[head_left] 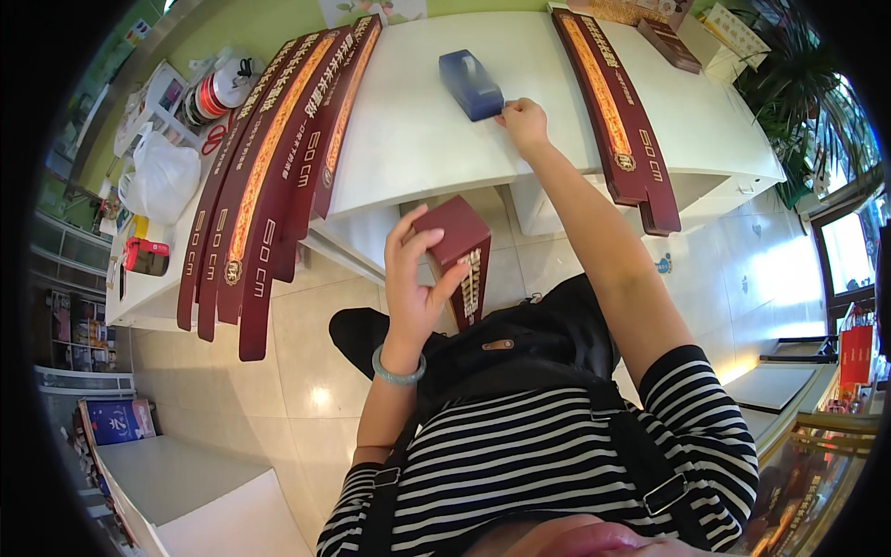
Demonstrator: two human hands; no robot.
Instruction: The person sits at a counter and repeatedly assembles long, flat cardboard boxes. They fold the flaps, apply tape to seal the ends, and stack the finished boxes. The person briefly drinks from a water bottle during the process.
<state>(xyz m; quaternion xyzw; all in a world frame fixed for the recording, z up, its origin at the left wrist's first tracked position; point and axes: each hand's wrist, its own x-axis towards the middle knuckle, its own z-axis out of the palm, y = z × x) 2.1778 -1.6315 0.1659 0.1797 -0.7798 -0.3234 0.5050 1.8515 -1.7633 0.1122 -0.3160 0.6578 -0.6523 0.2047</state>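
Note:
My left hand grips the upper end of a long maroon box, thumb on one side and fingers on the other. The box stands on end between my body and the table's front edge, its lower part going down out of sight. On the table, a blue tape dispenser lies with its near end toward me. My right hand is closed in a pinch right at that near end. Whatever is between its fingertips, if anything, is too small to make out.
Long flat maroon cartons overlap at the white table's left, overhanging its front; more maroon cartons lie at the right. Ribbon spools, red scissors and a white plastic bag crowd the far left. A plant stands right.

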